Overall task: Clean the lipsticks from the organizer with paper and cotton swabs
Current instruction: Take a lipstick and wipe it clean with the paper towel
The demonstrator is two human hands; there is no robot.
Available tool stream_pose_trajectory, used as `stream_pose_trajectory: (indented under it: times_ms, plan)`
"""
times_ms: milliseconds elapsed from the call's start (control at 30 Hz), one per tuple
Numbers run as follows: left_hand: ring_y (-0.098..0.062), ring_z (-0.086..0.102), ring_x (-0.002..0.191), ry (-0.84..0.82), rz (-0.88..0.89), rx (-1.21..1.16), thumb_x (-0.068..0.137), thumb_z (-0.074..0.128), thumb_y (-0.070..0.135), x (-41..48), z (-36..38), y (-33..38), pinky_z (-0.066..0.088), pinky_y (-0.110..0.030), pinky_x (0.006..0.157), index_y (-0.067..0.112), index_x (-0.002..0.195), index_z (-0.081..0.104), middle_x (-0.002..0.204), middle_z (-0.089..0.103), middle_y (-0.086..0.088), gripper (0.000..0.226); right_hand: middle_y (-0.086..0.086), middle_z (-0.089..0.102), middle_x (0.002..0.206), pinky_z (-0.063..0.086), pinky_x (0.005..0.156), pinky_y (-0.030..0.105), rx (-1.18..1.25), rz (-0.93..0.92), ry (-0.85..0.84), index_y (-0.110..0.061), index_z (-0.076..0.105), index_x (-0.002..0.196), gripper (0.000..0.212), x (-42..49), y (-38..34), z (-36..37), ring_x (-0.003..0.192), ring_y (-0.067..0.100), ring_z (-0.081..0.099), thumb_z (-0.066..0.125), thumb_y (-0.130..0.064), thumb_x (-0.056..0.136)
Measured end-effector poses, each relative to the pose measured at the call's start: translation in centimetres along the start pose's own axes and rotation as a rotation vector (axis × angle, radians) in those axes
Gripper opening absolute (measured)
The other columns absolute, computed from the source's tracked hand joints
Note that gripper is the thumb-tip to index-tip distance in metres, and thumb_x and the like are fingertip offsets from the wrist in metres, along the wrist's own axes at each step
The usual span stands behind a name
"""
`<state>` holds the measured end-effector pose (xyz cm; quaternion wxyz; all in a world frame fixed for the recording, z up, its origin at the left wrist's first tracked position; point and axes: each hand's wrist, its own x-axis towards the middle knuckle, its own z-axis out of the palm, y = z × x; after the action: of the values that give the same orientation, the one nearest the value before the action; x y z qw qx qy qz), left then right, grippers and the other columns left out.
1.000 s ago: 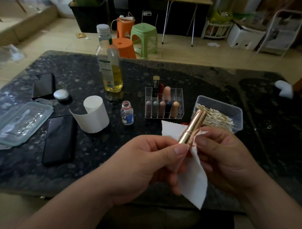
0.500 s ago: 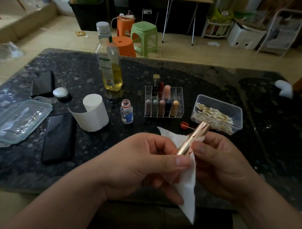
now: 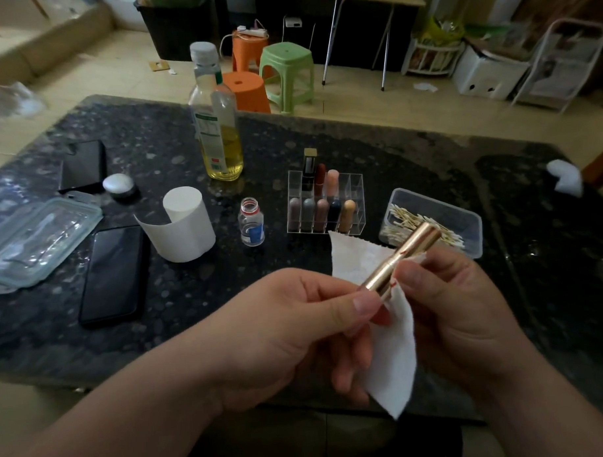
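Over the desk (image 3: 358, 134): left hand (image 3: 290, 338), right hand (image 3: 457, 311), paper (image 3: 393, 355), one gold lipstick (image 3: 402, 255).
Left hand pinches the near end and right hand grips the middle, with the paper tucked behind. The lipstick hangs in front of the organizer (image 3: 357, 192), long axis slanting near-left to far-right, far end aimed at the swab tub (image 3: 464, 219). My worry: the red smears (image 3: 393, 284) could wipe back onto clean metal, and a slick pinch might let it slip.
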<state>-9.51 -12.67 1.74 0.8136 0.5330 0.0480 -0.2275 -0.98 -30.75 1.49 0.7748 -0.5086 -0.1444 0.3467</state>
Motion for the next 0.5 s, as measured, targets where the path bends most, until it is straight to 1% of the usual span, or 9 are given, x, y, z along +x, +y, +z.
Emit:
stream_pose_trajectory:
  times_ms: [67, 100, 167, 233, 300, 367, 400, 433, 500]
  plan:
    - [-0.026, 0.067, 0.064, 0.139, 0.047, 0.323, 0.098, 0.062, 0.032, -0.3, 0.7, 0.4, 0.057, -0.039, 0.067, 0.020, 0.096, 0.076, 0.075, 0.071, -0.004, 0.019, 0.011, 0.075, 0.079, 0.060, 0.061, 0.030, -0.026, -0.010, 0.048, -0.016, 0.079, 0.075, 0.027, -0.1, -0.3, 0.2, 0.072, 0.022, 0.075, 0.089, -0.032, 0.055]
    - [-0.022, 0.070, 0.068, 0.226, 0.069, 0.517, 0.097, 0.061, 0.036, -0.5, 1.2, 0.5, 0.060, -0.039, 0.069, 0.029, 0.090, 0.074, 0.076, 0.072, 0.002, 0.017, 0.011, 0.075, 0.079, 0.060, 0.061, 0.030, -0.034, -0.010, 0.067, -0.016, 0.078, 0.073, 0.021, -0.1, -0.3, 0.3, 0.073, 0.023, 0.075, 0.084, -0.028, 0.057]
    - [-0.008, 0.069, 0.072, 0.365, 0.146, 0.821, 0.093, 0.059, 0.045, -0.8, 2.1, 0.3, 0.062, -0.031, 0.069, 0.038, 0.082, 0.067, 0.082, 0.071, 0.016, 0.016, 0.012, 0.075, 0.078, 0.060, 0.061, 0.030, -0.061, -0.013, 0.097, -0.016, 0.078, 0.070, 0.012, 0.0, -0.3, 0.3, 0.073, 0.023, 0.075, 0.075, -0.022, 0.060]
    - [-0.006, 0.067, 0.074, 0.383, 0.163, 0.889, 0.090, 0.059, 0.050, -0.9, 2.1, 0.1, 0.060, -0.026, 0.069, 0.041, 0.082, 0.065, 0.087, 0.069, 0.021, 0.014, 0.011, 0.075, 0.079, 0.059, 0.062, 0.030, -0.096, -0.026, 0.091, -0.017, 0.078, 0.071, 0.011, 0.0, -0.3, 0.2, 0.073, 0.022, 0.074, 0.076, -0.024, 0.062]
    - [-0.011, 0.069, 0.077, 0.230, 0.091, 0.678, 0.091, 0.058, 0.052, -0.7, 1.1, 0.1, 0.061, -0.029, 0.074, 0.039, 0.085, 0.071, 0.085, 0.072, 0.011, 0.019, 0.010, 0.074, 0.080, 0.060, 0.065, 0.031, -0.114, -0.047, 0.025, -0.018, 0.078, 0.077, 0.021, 0.1, 0.0, 0.0, 0.075, 0.022, 0.074, 0.086, -0.033, 0.065]
    - [-0.022, 0.066, 0.082, -0.013, 0.020, 0.238, 0.096, 0.055, 0.046, -0.6, 0.6, 0.0, 0.058, -0.034, 0.078, 0.029, 0.093, 0.076, 0.089, 0.072, -0.005, 0.028, 0.008, 0.075, 0.080, 0.059, 0.065, 0.030, -0.114, -0.046, -0.027, -0.019, 0.079, 0.079, 0.032, 0.1, 0.2, -0.1, 0.074, 0.019, 0.073, 0.092, -0.040, 0.060]
    - [-0.024, 0.064, 0.082, -0.090, -0.001, 0.063, 0.098, 0.054, 0.040, -0.5, 0.5, -0.2, 0.056, -0.036, 0.078, 0.019, 0.103, 0.075, 0.092, 0.069, -0.014, 0.030, 0.007, 0.075, 0.078, 0.059, 0.064, 0.029, -0.112, -0.039, -0.044, -0.019, 0.079, 0.079, 0.033, 0.1, 0.2, -0.2, 0.072, 0.018, 0.073, 0.093, -0.041, 0.059]
    - [-0.024, 0.063, 0.081, -0.129, -0.014, -0.031, 0.098, 0.054, 0.035, -0.5, 0.6, -0.4, 0.056, -0.035, 0.077, 0.011, 0.111, 0.072, 0.093, 0.068, -0.018, 0.033, 0.007, 0.074, 0.077, 0.058, 0.063, 0.028, -0.103, -0.033, -0.064, -0.018, 0.079, 0.079, 0.034, 0.1, 0.2, -0.2, 0.070, 0.017, 0.072, 0.094, -0.040, 0.059]
    - [-0.024, 0.064, 0.077, -0.095, -0.015, 0.003, 0.100, 0.055, 0.032, 0.0, 0.5, -0.9, 0.056, -0.032, 0.074, 0.006, 0.111, 0.069, 0.090, 0.070, -0.017, 0.031, 0.008, 0.074, 0.076, 0.058, 0.063, 0.027, -0.072, -0.027, -0.087, -0.016, 0.078, 0.079, 0.033, 0.1, 0.1, -0.1, 0.069, 0.018, 0.072, 0.093, -0.038, 0.060]
